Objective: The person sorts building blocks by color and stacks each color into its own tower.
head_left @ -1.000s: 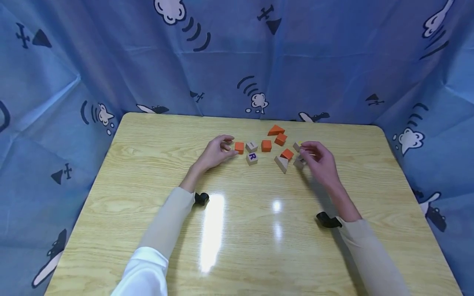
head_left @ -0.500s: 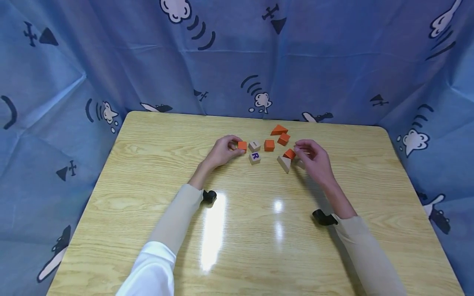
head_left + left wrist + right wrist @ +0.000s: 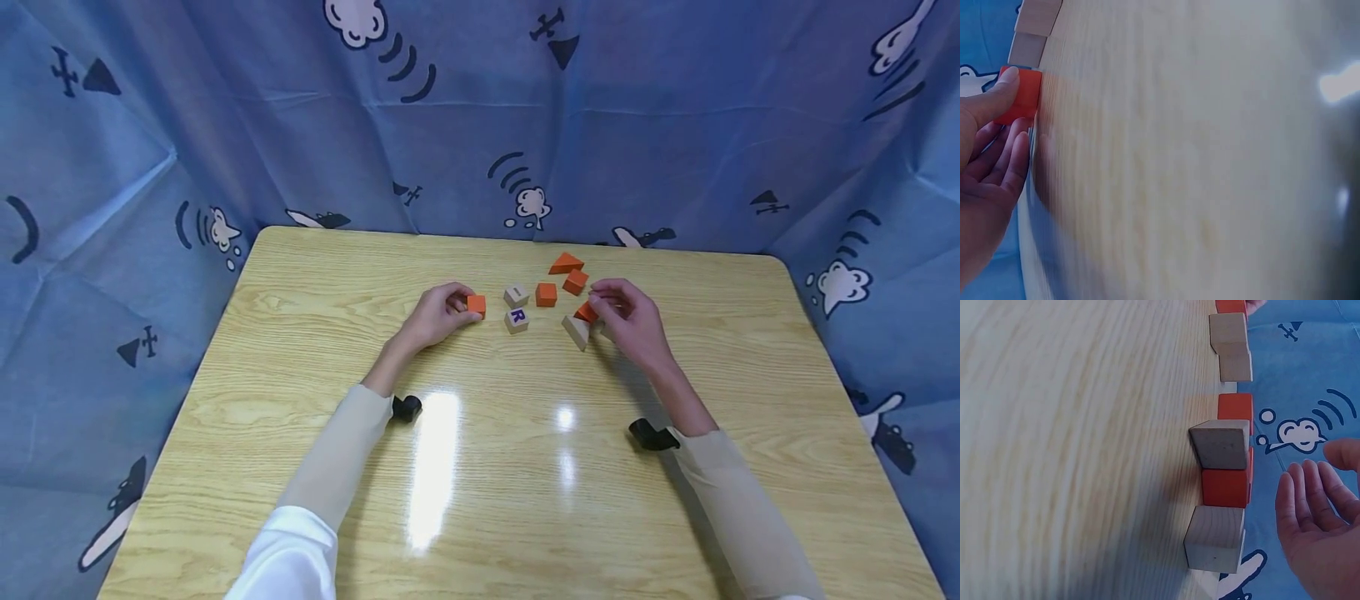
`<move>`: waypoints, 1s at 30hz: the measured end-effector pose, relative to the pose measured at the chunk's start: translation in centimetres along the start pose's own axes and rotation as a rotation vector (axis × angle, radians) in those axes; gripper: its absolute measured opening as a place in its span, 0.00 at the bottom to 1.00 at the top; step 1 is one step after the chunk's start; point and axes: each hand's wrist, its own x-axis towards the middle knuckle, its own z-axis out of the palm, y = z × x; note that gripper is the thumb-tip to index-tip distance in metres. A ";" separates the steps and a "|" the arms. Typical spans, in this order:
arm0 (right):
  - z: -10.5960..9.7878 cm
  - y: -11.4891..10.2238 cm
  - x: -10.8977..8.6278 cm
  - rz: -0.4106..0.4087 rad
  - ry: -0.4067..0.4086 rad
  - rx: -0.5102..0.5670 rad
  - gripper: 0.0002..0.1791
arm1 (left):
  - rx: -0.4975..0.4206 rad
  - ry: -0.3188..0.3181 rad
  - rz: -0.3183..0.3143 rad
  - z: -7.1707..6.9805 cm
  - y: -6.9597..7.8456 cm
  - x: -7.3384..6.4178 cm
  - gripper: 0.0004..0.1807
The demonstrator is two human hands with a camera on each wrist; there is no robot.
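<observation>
My left hand (image 3: 433, 317) pinches an orange cube (image 3: 476, 306) between thumb and fingers, left of the other blocks. In the left wrist view, the thumb lies on one face of that cube (image 3: 1025, 94). My right hand (image 3: 636, 323) hovers over the right end of the group, thumb and fingers apart with nothing between them. Below its fingertips in the head view are another orange block (image 3: 586, 312) and a plain wooden triangle block (image 3: 576, 333). A wooden cube (image 3: 1213, 540), mostly hidden by the right hand in the head view, shows in the right wrist view.
Two wooden letter cubes, one marked R (image 3: 517, 322) and one behind it (image 3: 516, 295), stand mid-table. Beside them are an orange cube (image 3: 546, 295), another orange cube (image 3: 575, 282) and an orange triangle block (image 3: 566, 265). A blue printed curtain (image 3: 450, 125) hangs around the table (image 3: 300, 333).
My left hand has closed on the orange cube and drawn it left, away from the letter cubes. My right hand has shifted slightly left, over the orange block by the wooden triangle.
</observation>
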 end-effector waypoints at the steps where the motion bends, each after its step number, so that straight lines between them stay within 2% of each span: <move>1: 0.0 -0.1 0.0 0.001 -0.002 0.006 0.16 | 0.003 -0.003 -0.003 -0.1 0.0 -0.2 0.21; 6: 0.2 0.4 0.6 -0.014 -0.003 0.028 0.16 | 0.013 -0.006 -0.003 -0.6 -0.1 -1.3 0.21; 14: 0.9 3.0 2.2 -0.022 -0.007 -0.047 0.18 | 0.009 -0.002 0.000 -1.4 -0.6 -3.1 0.22; 30: 2.2 3.0 3.6 -0.049 -0.042 -0.145 0.17 | 0.000 0.000 -0.042 -3.2 -1.0 -6.2 0.21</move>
